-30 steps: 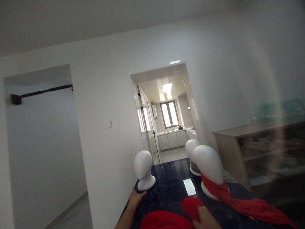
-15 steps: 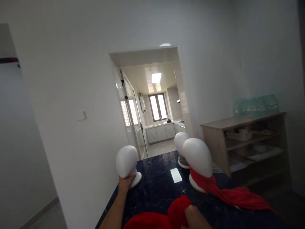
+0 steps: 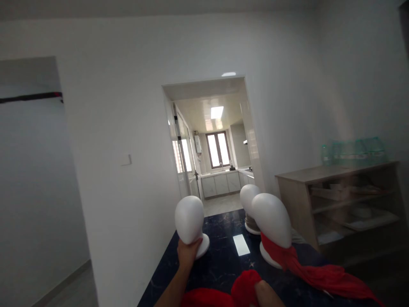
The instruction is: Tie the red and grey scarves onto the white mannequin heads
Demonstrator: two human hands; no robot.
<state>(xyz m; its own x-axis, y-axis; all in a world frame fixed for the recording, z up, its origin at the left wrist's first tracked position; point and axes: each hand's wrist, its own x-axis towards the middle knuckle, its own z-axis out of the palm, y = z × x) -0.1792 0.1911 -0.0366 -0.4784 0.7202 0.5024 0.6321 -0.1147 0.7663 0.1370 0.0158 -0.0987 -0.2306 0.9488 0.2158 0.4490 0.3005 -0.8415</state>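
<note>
Head view: left hand [image 3: 189,252] grips the neck of one upright white mannequin head [image 3: 189,219] on the dark table [image 3: 223,264], one of three; right hand [image 3: 266,294] clutches red cloth [image 3: 245,288].

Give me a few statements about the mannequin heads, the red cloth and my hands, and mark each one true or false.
1. The left hand grips the neck of the left mannequin head. True.
2. A red scarf is wrapped around the neck of the nearest right mannequin head. True.
3. The left mannequin head also wears a red scarf. False: it is bare white.
4. The right hand holds bunched red cloth. True.
5. The heads stand on a light wooden table. False: the table is dark blue, marble-like.
6. There are only two mannequin heads. False: a third head stands behind the scarfed one.
</note>
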